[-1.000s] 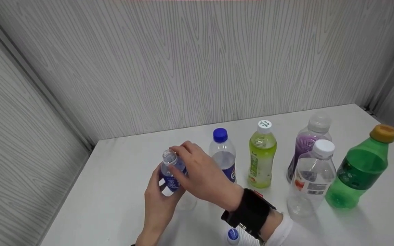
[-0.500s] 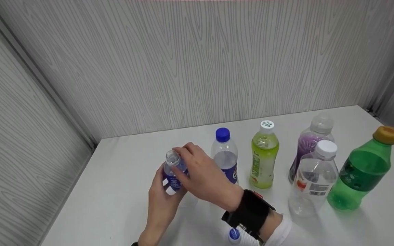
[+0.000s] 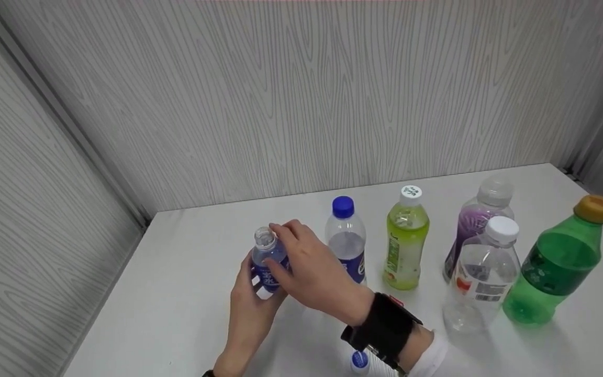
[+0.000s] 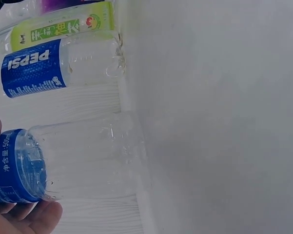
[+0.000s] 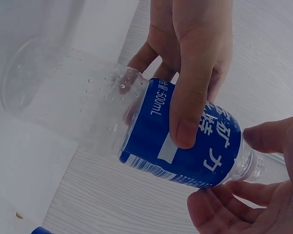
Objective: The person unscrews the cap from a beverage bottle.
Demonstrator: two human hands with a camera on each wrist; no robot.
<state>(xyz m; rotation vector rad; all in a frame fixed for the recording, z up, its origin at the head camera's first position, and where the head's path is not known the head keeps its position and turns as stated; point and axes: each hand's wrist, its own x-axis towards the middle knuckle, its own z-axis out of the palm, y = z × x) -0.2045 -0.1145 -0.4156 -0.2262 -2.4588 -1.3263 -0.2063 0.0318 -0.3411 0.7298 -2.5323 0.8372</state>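
Note:
My left hand (image 3: 254,309) grips an uncapped clear plastic bottle (image 3: 268,278) round its blue label. In the right wrist view the thumb of that left hand (image 5: 200,58) lies across the label, with the other fingers behind the bottle. The right hand (image 3: 314,267) holds the bottle at its shoulder and neck, thumb on one side and fingers curled on the other. The open mouth tilts slightly left in the head view. Droplets dot the bottle's lower part (image 5: 87,92). In the left wrist view its base is right by the white table top (image 4: 224,122).
Right of the hands stand a blue-capped Pepsi bottle (image 3: 345,243), a yellow-green drink bottle (image 3: 406,246), a purple-labelled bottle (image 3: 473,222), a white-capped clear bottle (image 3: 482,283) and an orange-capped green bottle (image 3: 558,267). A small blue-topped white item (image 3: 359,361) lies near the front. Grey wood-grain panels (image 3: 301,104) enclose the back.
The whole head view has shifted slightly, so everything sits a little further right. Both hands keep their hold on the bottle, and its lower end shows less from behind the right hand.

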